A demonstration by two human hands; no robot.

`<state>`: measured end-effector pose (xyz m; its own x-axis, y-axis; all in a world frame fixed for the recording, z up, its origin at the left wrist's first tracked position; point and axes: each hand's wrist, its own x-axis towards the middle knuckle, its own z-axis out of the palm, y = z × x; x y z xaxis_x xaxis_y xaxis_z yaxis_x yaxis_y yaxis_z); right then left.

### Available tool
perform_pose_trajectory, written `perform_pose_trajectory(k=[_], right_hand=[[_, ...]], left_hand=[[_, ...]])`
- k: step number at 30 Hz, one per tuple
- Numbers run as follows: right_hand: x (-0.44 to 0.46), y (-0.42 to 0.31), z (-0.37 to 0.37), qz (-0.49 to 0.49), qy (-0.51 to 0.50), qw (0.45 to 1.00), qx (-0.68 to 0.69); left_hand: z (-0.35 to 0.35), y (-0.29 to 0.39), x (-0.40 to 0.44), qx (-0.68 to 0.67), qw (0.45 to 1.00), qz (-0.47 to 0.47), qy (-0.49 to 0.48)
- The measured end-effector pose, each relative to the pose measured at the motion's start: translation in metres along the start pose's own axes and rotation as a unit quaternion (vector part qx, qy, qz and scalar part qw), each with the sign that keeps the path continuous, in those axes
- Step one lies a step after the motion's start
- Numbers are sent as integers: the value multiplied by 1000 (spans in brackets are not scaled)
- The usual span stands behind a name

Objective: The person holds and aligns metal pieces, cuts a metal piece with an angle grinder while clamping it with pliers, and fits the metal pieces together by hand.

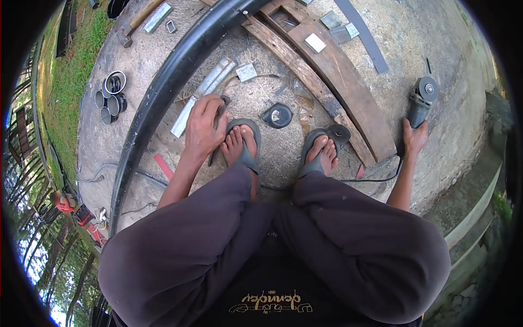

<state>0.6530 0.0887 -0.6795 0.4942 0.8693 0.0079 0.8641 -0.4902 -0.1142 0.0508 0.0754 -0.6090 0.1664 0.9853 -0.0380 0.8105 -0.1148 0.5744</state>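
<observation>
My right hand [416, 136] is wrapped round the rear of an angle grinder [420, 103], whose disc points away from me on the right. On the left, my left hand [205, 126] is over the near part of a square metal tube [202, 97], beside my foot. Its fingers are curled round a dark thing that is mostly hidden. A short metal piece [246, 72] lies just beyond the tube. Between my feet and a little ahead sits a round black tape measure [277, 115].
A long black pipe [163, 82] curves across the left. Wooden beams [348, 82] lie ahead right, with cut metal pieces [315, 43] on them. Black pipe rings [113, 98] stand at left, a hammer [143, 17] behind. A disc [338, 133] rests by my right foot.
</observation>
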Motion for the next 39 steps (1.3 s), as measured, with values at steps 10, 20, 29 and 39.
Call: perform_pose_trajectory(k=[10, 20, 29, 39], right_hand=[[1, 4, 4, 16, 11, 999, -29], [3, 19, 14, 8, 21, 999, -29], [-3, 7, 7, 6, 24, 999, -25], [-4, 7, 7, 29, 19, 999, -32]], left_hand=[[-12, 35, 45, -8, 994, 91, 59], [-105, -49, 92, 56, 965, -18, 254], [-107, -210, 213, 187, 977, -27, 100], [-78, -213, 258, 225, 959, -146, 92]])
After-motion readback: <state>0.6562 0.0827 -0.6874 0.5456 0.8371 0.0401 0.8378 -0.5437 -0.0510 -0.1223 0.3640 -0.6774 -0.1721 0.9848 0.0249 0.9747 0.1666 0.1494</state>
